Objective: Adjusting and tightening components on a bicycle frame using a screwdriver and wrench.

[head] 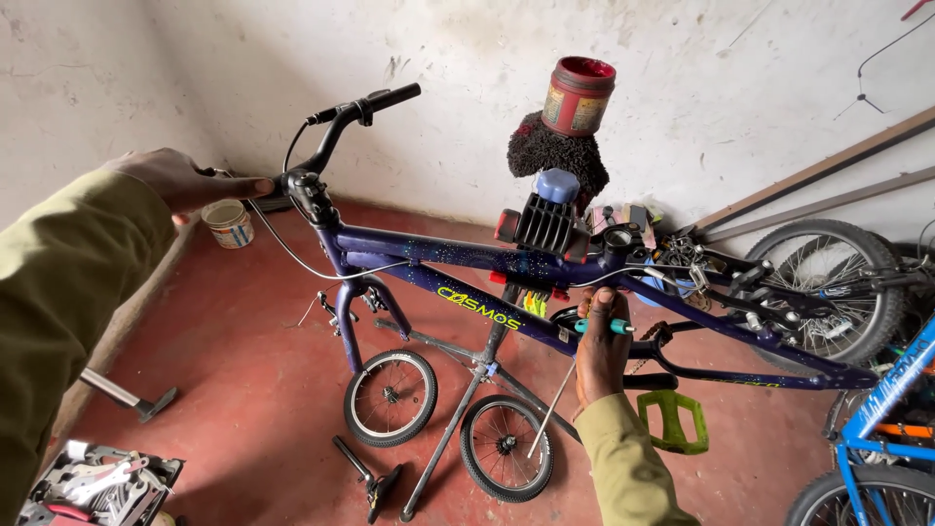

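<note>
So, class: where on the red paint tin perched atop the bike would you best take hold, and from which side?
Grip the red tin around its round side wall, coming from the side. Its top is open with paint inside, and it stands upright on a dark fuzzy pad, so keep it level.

Top centre, you have a red round tin [579,95] with a yellowish label; at left, a small white labelled tub [229,223] on the floor.

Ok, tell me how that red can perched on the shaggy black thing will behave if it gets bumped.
The red can probably tips easily: it stands tall on the soft, rounded shaggy black thing. Being cylindrical, it would likely roll once down. Its open top could spill any contents.
</note>
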